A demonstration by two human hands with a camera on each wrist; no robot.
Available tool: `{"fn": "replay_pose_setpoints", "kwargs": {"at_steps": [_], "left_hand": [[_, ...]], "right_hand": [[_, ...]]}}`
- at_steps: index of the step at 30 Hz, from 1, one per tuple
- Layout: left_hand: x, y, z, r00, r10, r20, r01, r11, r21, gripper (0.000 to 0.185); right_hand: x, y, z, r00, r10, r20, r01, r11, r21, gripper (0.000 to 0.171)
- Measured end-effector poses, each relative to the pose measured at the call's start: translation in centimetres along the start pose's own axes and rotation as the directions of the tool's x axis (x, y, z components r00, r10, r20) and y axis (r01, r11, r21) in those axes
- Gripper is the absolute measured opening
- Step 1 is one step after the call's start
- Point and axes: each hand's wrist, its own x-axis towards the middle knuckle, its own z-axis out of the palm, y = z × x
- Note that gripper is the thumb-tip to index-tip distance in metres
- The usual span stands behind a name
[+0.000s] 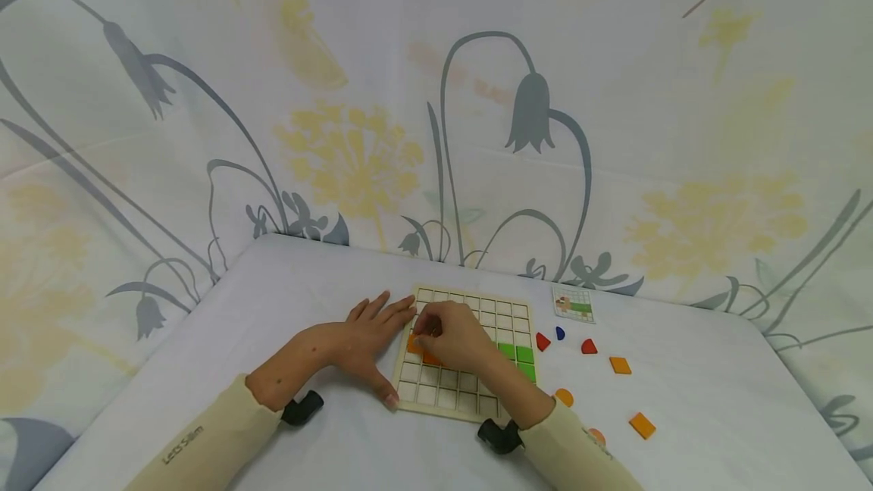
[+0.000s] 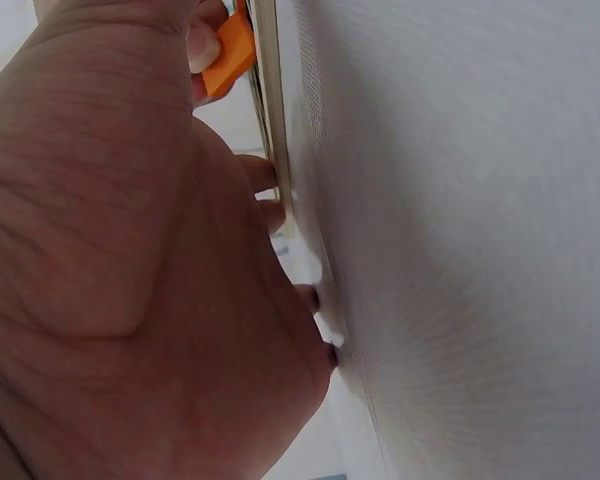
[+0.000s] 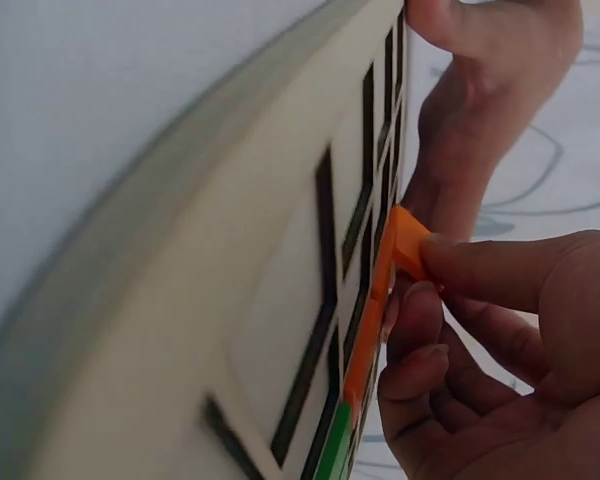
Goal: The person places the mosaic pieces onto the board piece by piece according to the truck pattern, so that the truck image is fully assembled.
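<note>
A pale wooden grid board [image 1: 446,404] lies on the white table. My right hand [image 1: 453,336] is over its left half, pinching an orange square tile [image 3: 412,240] between thumb and fingers. The tile is tilted, its lower edge right at the board's surface. Orange tiles [image 3: 365,345] sit in the grid just by it, partly covered by the right hand in the head view. Green tiles [image 1: 525,354] fill several cells on the board's right side. With fingers spread, my left hand [image 1: 358,343] touches the board's left edge, thumb near the front corner and fingertips farther back.
A small printed pattern card [image 1: 574,304] lies beyond the board's right side. Nearby are two red pieces [image 1: 589,346], a blue piece [image 1: 560,333], two loose orange squares [image 1: 642,425] and an orange disc [image 1: 564,397]. A lighter orange disc [image 1: 597,436] is partly behind the right sleeve.
</note>
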Motion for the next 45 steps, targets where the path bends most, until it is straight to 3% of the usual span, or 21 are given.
{"fn": "replay_pose_setpoints", "kwargs": {"at_steps": [7, 12, 18, 21, 25, 29, 33, 40, 45], "left_hand": [[-0.1, -0.2, 0.0, 1.000, 0.002, 0.002, -0.002, 1.000, 0.000, 0.138], [0.0, -0.2, 0.0, 1.000, -0.005, 0.003, 0.005, 1.000, -0.009, 0.138], [0.2, 0.2, 0.0, 1.000, -0.019, 0.010, 0.019, 1.000, 0.012, 0.139], [0.4, 0.2, 0.1, 1.000, -0.021, 0.009, 0.020, 1.000, 0.016, 0.140], [0.5, 0.1, 0.2, 1.000, -0.024, 0.009, 0.023, 1.000, 0.018, 0.141], [0.5, 0.0, 0.3, 0.999, -0.033, 0.008, 0.033, 0.999, 0.013, 0.141], [0.4, 0.0, 0.3, 0.999, -0.039, 0.009, 0.039, 0.999, 0.013, 0.142], [0.4, 0.0, 0.3, 0.999, -0.030, 0.012, 0.030, 0.999, 0.017, 0.141], [0.3, 0.1, 0.2, 0.999, -0.031, 0.009, 0.030, 1.000, 0.008, 0.141]], "right_hand": [[-0.1, -0.5, 0.3, 0.999, 0.038, 0.017, -0.038, 0.999, -0.018, 0.006], [-1.3, -0.6, -0.2, 0.998, 0.039, -0.042, -0.041, 0.998, -0.053, 0.006], [-5.1, 0.4, -3.1, 0.996, 0.063, -0.071, -0.065, 0.997, -0.029, 0.009], [-7.6, 1.6, -5.1, 0.992, 0.104, -0.065, -0.106, 0.994, -0.026, 0.007], [-11.0, 3.7, -7.7, 0.984, 0.135, -0.120, -0.143, 0.988, -0.064, 0.007], [-14.2, 5.7, -9.7, 0.952, 0.239, -0.188, -0.265, 0.956, -0.125, 0.009], [-16.9, 7.8, -11.4, 0.907, 0.359, -0.223, -0.401, 0.895, -0.192, 0.010], [-20.6, 10.7, -14.0, 0.830, 0.519, -0.205, -0.556, 0.803, -0.215, 0.019], [-21.8, 11.8, -14.7, 0.800, 0.577, -0.165, -0.600, 0.770, -0.217, 0.031]]}}
